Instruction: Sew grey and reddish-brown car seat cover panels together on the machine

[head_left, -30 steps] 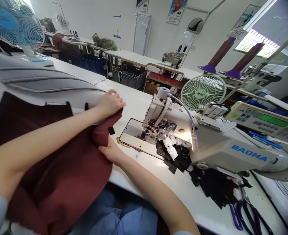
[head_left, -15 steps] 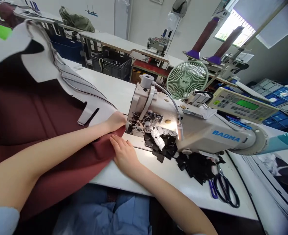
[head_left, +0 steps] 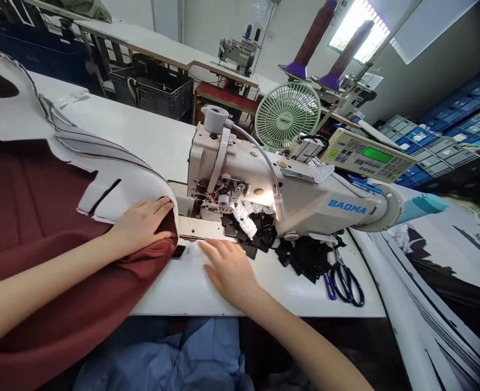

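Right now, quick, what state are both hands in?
Left hand: holding the maroon cloth.
Right hand: open, nothing visible in it, near the sewing machine.

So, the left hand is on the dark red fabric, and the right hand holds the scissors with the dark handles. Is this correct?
Not quite: the right hand does not hold the scissors. In the head view it is in front of the sewing machine, while the scissors lie apart from it on the white table. The left hand is on the dark red fabric.

window (head_left: 356, 32) blown out | lamp (head_left: 279, 208) glare on sewing machine (head_left: 313, 213) | right hand (head_left: 232, 271) blurred, outline uncertain | upper-right corner dark
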### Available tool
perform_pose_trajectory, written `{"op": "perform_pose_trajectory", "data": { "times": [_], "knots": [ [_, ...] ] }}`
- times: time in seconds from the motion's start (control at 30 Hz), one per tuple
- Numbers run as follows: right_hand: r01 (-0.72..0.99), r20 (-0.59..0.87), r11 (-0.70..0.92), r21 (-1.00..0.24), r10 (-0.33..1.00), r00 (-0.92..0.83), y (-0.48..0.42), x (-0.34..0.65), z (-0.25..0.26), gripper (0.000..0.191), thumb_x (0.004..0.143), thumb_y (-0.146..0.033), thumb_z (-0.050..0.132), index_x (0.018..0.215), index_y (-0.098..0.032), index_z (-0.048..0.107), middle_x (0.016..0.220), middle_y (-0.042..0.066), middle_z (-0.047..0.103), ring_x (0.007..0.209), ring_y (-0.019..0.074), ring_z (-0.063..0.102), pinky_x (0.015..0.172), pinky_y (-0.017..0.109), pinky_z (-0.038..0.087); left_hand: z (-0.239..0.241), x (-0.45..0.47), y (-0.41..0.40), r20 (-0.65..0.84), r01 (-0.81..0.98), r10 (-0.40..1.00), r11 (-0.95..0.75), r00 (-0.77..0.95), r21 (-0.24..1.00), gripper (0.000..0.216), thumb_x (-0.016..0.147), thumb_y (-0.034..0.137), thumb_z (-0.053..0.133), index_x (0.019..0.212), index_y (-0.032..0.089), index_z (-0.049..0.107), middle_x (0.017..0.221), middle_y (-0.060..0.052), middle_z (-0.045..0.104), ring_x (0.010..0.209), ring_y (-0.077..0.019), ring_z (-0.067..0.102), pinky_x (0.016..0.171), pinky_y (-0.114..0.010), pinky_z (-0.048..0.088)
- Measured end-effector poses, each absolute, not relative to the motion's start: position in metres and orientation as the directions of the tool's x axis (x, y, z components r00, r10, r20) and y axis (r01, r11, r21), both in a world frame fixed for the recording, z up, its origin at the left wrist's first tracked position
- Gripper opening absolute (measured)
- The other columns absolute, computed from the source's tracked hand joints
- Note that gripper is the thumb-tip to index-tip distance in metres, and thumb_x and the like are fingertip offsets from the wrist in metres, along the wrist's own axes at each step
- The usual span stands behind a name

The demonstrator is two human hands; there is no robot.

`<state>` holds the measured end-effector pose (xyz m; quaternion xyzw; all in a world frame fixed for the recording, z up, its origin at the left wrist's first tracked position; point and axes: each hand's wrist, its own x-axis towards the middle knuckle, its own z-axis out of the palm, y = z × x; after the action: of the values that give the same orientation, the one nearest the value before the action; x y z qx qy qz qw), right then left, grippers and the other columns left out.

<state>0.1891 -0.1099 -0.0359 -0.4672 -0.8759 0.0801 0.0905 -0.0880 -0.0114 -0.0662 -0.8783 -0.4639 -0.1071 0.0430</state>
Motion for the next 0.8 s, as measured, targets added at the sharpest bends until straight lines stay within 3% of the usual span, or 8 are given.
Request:
{"op": "perform_pose_trajectory", "data": {
  "times": [0.07,0.2,0.4,0.53,0.67,0.8],
  "knots": [
    [0.917,0.096,0.391,-0.077,0.918,-0.384,-0.117,0.223,-0.032,0.023,0.096,-0.025,0.058,0.117,-0.02,0.066,0.12,0.01,0.068,0.103,0.0259,0.06,0.084,0.039,0.044,-0.071,-0.09,-0.013,0.251,0.805,0.789,-0.591,0.561,0.058,0.055,0.09,0.048,0.06,0.132,0.014,0.056,0.14,-0.02,0.057,0.119,-0.0347,0.059,0.105,-0.047,0.041],
    [0.965,0.14,0.213,0.154,0.962,-0.235,-0.122,0.271,-0.038,0.009,0.094,-0.026,0.061,0.094,-0.018,0.065,0.093,0.008,0.068,0.084,0.0241,0.059,0.072,0.035,0.037,-0.071,-0.091,-0.006,0.235,0.738,0.749,-0.658,0.619,0.152,0.042,0.092,0.049,0.057,0.124,0.022,0.064,0.132,-0.011,0.064,0.121,-0.0314,0.058,0.105,-0.046,0.04],
    [0.93,0.167,0.243,0.276,0.941,-0.296,-0.118,0.277,-0.046,0.008,0.086,-0.012,0.057,0.083,-0.019,0.061,0.081,0.005,0.065,0.079,0.0224,0.057,0.07,0.035,0.033,-0.057,-0.083,0.011,0.096,0.62,0.658,-0.741,0.747,0.257,0.029,0.096,0.041,0.053,0.111,0.024,0.072,0.12,-0.005,0.071,0.116,-0.0234,0.059,0.101,-0.038,0.042],
    [0.912,0.165,0.245,0.328,0.936,-0.311,-0.12,0.279,-0.042,0.011,0.084,-0.009,0.055,0.083,-0.019,0.061,0.082,0.005,0.064,0.078,0.0227,0.056,0.07,0.036,0.033,-0.052,-0.079,-0.002,0.133,0.683,0.701,-0.713,0.7,0.161,0.029,0.098,0.041,0.053,0.109,0.022,0.071,0.122,-0.005,0.07,0.117,-0.0275,0.057,0.1,-0.045,0.039],
    [0.942,0.263,0.247,0.228,0.916,-0.304,-0.124,0.287,-0.035,0.017,0.094,-0.015,0.05,0.086,-0.019,0.064,0.088,0.008,0.066,0.079,0.0221,0.056,0.07,0.035,0.036,-0.052,-0.075,-0.025,0.153,0.714,0.716,-0.696,0.681,0.08,0.029,0.096,0.039,0.059,0.115,0.019,0.068,0.128,-0.009,0.066,0.118,-0.0295,0.055,0.098,-0.045,0.039],
    [0.94,0.252,0.276,-0.202,0.942,-0.222,-0.121,0.27,-0.031,0.018,0.096,-0.023,0.048,0.092,-0.021,0.065,0.082,0.004,0.065,0.067,0.0169,0.057,0.064,0.03,0.042,-0.056,-0.073,-0.028,0.116,0.673,0.688,-0.725,0.716,0.146,0.028,0.095,0.031,0.06,0.118,0.017,0.065,0.13,-0.01,0.064,0.118,-0.0243,0.056,0.106,-0.037,0.037]
  ]
}}
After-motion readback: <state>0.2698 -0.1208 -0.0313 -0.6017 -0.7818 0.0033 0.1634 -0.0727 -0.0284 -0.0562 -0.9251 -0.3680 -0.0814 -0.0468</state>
